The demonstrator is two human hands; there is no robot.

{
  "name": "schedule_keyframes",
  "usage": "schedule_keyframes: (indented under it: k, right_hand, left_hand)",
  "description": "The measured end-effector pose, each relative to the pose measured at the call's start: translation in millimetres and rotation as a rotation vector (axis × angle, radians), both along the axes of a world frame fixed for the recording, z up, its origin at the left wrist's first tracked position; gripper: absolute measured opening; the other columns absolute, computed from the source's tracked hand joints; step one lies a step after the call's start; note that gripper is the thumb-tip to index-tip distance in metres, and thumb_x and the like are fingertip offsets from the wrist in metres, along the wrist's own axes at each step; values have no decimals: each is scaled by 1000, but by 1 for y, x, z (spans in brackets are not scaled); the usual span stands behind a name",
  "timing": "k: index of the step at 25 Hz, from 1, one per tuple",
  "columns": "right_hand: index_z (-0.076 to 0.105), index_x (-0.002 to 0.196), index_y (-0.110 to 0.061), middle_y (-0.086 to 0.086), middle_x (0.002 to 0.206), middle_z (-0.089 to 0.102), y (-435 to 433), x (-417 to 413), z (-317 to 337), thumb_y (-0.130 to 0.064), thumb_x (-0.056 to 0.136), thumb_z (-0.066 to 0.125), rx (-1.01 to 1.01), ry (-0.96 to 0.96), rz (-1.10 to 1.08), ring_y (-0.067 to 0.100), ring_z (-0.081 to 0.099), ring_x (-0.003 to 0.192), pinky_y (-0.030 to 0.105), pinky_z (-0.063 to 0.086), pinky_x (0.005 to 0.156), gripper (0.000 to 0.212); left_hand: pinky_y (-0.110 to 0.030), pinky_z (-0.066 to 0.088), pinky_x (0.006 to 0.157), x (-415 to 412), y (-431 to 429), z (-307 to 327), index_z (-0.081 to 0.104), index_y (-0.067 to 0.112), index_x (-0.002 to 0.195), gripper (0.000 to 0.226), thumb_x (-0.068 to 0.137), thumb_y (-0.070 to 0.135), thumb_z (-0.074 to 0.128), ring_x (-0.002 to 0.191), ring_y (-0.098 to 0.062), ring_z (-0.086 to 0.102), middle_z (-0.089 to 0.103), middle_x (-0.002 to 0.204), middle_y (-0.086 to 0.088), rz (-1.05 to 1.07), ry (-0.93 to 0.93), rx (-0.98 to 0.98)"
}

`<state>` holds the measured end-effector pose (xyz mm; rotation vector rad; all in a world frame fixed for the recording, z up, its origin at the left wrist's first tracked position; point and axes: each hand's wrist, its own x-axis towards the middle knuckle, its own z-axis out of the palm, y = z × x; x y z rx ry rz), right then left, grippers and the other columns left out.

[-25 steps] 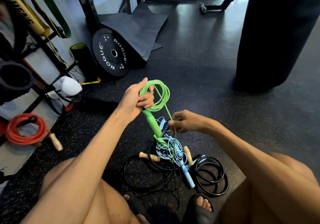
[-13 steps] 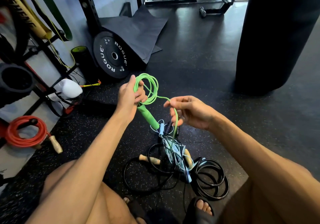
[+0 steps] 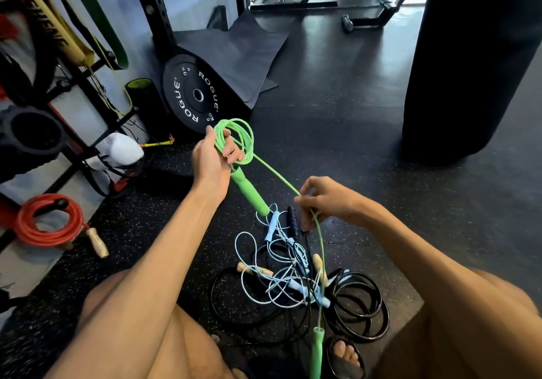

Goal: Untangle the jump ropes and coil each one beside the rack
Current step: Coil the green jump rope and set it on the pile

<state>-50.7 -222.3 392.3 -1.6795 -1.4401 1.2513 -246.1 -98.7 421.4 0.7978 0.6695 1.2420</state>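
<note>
Coiling the green rope [image 3: 251,141] above the floor tangle [image 3: 289,276], gripping its loops and upper handle [image 3: 249,193] in the left hand [image 3: 209,164], pinching the running strand with the right hand [image 3: 328,199], and likely needing next to draw the trailing handle [image 3: 316,349] free.

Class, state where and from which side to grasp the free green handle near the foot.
Probably mid-shaft on the free green handle, from the side away from the sandalled foot: a straight cylinder, its green cord entering the far end.
</note>
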Motion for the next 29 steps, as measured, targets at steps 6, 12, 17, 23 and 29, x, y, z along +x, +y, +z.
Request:
schedule_keyframes:
  k: [6, 12, 17, 23, 29]
  right_hand:
    - [54, 97, 6, 32, 87, 71, -6, -5, -10, -8, 100, 57, -129, -66, 194, 29, 71, 60, 33, 57, 53, 15]
    - [66, 87, -2, 8, 68, 63, 6, -9, -1, -11, 100, 57, 334, -113, 152, 15, 58, 60, 24, 47, 55, 18]
    - [65, 84, -9, -4, 61, 53, 9, -9, 6, -14, 102, 54, 592, -188, -9, 5, 43, 51, 19, 35, 50, 22]
    - [64, 83, -12, -8, 59, 50, 17, 3, 4, -17, 99, 58, 650, -195, -221, 5, 39, 52, 25, 34, 52, 18]
    - [52, 83, -14, 3, 63, 57, 22, 6, -7, -28, 98, 61, 533, -119, -271, 15, 51, 53, 39, 48, 52, 22]
  left_hand:
    - [-27, 40, 55, -1, 11, -4, 52, 7, 88, 30, 107, 22, 35, 51, -14, 44, 46, 62, -3, 126, 142, 110]
    - [-30, 44, 52, 0, 8, -17, 60, 6, 85, 30, 103, 26, 48, 46, -18, 51, 57, 57, -5, 99, 794, 416]
    - [-27, 49, 50, 7, -10, -19, 64, 0, 86, 34, 102, 27, 52, 46, -23, 59, 63, 58, -9, -238, 971, 418]
    - [-30, 40, 51, 11, -29, -15, 61, -6, 97, 47, 106, 34, 38, 43, -19, 41, 45, 54, -8, -741, 752, 250]
    - [-26, 27, 48, 15, -32, -5, 55, 1, 91, 37, 106, 28, 35, 39, -10, 20, 26, 48, 2, -801, 464, 112]
